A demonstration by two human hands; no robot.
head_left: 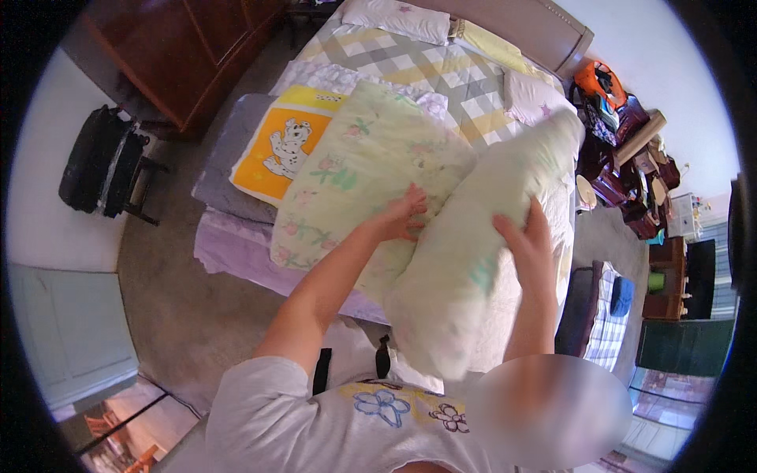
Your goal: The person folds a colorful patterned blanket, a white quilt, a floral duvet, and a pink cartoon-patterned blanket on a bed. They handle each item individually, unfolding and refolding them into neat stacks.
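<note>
A pale green quilt with pink flowers (339, 169) lies across the foot half of the bed, its right part folded up into a thick, puffy roll. My left hand (408, 211) rests on the flat part beside the fold, fingers spread. At the roll's right edge is my right hand (530, 235), thumb on top and the other fingers along the far side, holding the quilt. Slight blur shows on the roll. Left of the quilt lies a folded orange and yellow blanket with a spotted dog (288, 146), on top of grey bedding (225, 169).
Lilac bedding (229, 248) hangs over the bed's near left side. Pillows (398, 20) lie by the headboard (544, 27). A black case on a stand (102, 162) and a wooden wardrobe (169, 59) stand left. Piled bags and furniture (619, 150) line the right wall.
</note>
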